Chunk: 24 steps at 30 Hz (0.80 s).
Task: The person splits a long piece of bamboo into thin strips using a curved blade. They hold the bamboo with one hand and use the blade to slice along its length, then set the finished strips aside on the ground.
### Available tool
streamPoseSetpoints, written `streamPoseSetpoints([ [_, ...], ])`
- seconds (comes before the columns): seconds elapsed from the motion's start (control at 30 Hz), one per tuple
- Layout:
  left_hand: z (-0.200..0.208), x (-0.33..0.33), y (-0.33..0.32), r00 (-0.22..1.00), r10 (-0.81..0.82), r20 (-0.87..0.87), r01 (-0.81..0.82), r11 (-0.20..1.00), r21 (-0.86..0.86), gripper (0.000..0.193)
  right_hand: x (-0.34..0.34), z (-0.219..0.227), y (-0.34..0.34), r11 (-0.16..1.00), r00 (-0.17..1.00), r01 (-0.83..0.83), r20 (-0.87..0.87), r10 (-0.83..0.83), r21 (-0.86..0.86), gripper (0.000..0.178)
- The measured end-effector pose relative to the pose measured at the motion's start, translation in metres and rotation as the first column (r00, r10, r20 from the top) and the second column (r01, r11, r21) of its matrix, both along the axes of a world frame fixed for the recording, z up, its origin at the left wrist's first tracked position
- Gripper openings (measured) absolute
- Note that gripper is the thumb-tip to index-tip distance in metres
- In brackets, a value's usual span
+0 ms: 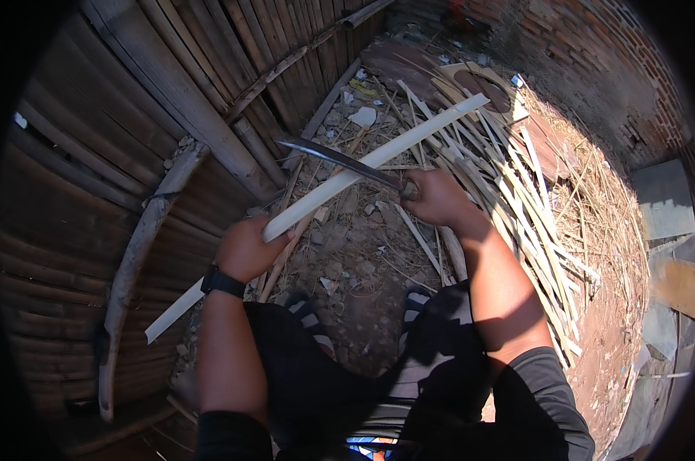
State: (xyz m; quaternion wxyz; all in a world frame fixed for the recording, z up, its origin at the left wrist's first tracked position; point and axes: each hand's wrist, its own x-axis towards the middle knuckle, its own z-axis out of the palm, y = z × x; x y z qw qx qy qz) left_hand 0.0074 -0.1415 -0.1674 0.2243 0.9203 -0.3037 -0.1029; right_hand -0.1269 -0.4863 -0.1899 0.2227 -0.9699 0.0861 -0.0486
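Landmark: the pale strip (316, 201), a long, narrow, light-coloured piece suspended above the ground (355, 257) in front of the person. It lies diagonally, with its near end low at the person's left and its far end raised toward the right.

Left hand (247, 250): closed around the strip between its midpoint and its near end, with the thumb along its face. A dark wristwatch (224, 283) sits beside the strip, which passes beneath the wrist and projects beyond it.

Right hand (436, 198): gripping the handle of a knife (347, 162), to the right of the strip. The long, dark blade crosses over the strip near its middle, and its tip extends past the strip's left side. Contact between cutting edge and strip cannot be determined.

Surroundings: a pile of loose strips (520, 207) lies on the ground to the right of the strip, partly sunlit. A slatted wall (48, 230) stands to the left of the strip, with a curved pole (141, 253) upright near its near end. A brick wall (631, 69) rises beyond its far end. Two striped shoes (307, 313) are positioned below the strip, on the person's side
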Motion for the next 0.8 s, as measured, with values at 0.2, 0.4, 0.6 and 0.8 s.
streamPoseSetpoints([
  [0.2, 0.009, -0.006, -0.001, 0.999, 0.032, 0.02, -0.03, 0.996, -0.087, 0.042, 0.002, -0.006, -0.034, 0.936, 0.966, 0.254, -0.024, -0.256, 0.244, 0.039],
  [0.4, 0.007, -0.005, 0.0, 0.988, 0.083, 0.127, -0.067, 0.99, -0.125, 0.037, 0.0, 0.005, -0.003, 0.995, 0.992, 0.099, 0.078, -0.099, 0.005, 0.037],
  [0.6, 0.016, -0.012, -0.001, 0.976, 0.085, 0.2, -0.062, 0.991, -0.119, 0.039, -0.002, 0.012, -0.014, 0.972, 0.981, 0.192, 0.004, -0.194, 0.134, 0.037],
  [0.8, 0.039, -0.02, -0.014, 0.939, 0.096, 0.331, -0.103, 0.995, 0.005, 0.04, 0.0, 0.012, -0.01, 0.944, 0.964, 0.239, 0.06, -0.258, 0.228, 0.04],
])
